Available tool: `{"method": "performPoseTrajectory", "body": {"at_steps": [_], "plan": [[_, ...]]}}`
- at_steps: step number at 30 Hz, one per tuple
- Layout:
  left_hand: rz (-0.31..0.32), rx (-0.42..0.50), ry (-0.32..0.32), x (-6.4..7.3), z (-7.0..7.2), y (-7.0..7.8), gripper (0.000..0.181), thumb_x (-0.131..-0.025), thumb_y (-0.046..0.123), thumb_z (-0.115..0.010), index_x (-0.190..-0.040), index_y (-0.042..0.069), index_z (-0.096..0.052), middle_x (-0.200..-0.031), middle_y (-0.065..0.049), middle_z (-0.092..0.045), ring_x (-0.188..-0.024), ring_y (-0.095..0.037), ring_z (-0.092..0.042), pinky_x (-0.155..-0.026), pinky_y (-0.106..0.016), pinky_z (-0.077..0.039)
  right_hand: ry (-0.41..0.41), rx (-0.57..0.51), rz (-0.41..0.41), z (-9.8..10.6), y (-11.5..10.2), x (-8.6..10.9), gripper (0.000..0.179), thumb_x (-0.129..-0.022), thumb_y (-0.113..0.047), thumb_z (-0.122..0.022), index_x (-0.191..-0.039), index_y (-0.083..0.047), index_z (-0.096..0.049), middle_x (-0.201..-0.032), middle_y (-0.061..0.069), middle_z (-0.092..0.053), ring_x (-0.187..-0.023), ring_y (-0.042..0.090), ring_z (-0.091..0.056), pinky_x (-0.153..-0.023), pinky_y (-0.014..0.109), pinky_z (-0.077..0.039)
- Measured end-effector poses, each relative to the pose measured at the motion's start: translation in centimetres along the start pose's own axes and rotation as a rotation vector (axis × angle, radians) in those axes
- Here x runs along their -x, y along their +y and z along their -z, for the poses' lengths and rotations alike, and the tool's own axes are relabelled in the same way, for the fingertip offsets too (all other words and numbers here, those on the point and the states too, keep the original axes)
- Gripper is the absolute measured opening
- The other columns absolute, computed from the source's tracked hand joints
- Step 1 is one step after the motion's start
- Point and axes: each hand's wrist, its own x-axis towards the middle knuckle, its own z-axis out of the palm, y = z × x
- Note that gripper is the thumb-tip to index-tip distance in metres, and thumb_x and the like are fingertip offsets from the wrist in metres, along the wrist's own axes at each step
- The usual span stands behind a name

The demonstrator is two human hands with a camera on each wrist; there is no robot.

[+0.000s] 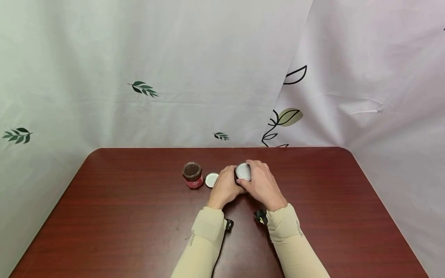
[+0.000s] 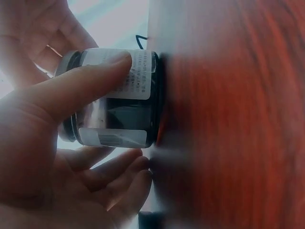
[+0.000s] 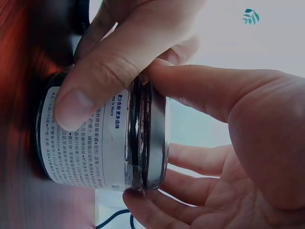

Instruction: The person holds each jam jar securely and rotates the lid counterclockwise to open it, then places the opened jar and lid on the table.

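Near the far middle of the table, my left hand (image 1: 224,187) grips a dark glass jar (image 3: 86,157), its thumb lying along the white printed label. The jar stands upright, its base close to the tabletop. Over its top, my right hand (image 1: 263,184) holds the silver metal lid (image 1: 243,172), with thumb and fingers curled around the edge. In the right wrist view the lid sits at the jar's mouth, dark jam-like contents showing through the glass just below. Left of my hands a red-labelled jar (image 1: 192,174) of dark brown contents stands with its mouth uncovered.
A loose white-faced lid (image 1: 211,180) lies between the red-labelled jar and my left hand. The reddish-brown wooden table (image 1: 139,224) has rounded far corners. Behind it hangs a white curtain (image 1: 194,69) with leaf prints.
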Motion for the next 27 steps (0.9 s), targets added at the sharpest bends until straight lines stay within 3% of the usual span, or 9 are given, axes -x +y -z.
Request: {"method": "performPoseTrajectory", "body": {"at_steps": [12,27], "plan": [[-0.01,-0.026,0.006,-0.31,-0.25,-0.03,0.07,-0.071,0.016,-0.09,-0.13,-0.003,-0.058,-0.126,-0.018,-0.062,-0.12,-0.035,-0.056,-0.104,-0.045,-0.043,0.043,0.037,0.039,-0.04,0.4,-0.26,0.055,-0.078,-0.019,-0.085,-0.12,0.008,-0.063,-0.113,0.021,-0.067,-0.103,0.039,-0.061,-0.087,0.05,-0.049],[-0.001,0.028,0.028,-0.13,-0.25,0.09,0.065,-0.071,0.016,-0.091,-0.128,0.002,-0.061,-0.121,-0.013,-0.067,-0.112,-0.03,-0.064,-0.097,-0.045,-0.049,0.06,0.028,0.04,0.28,0.49,-0.19,0.053,-0.076,-0.019,-0.084,-0.118,0.007,-0.065,-0.11,0.018,-0.069,-0.097,0.036,-0.063,-0.082,0.047,-0.051]]}}
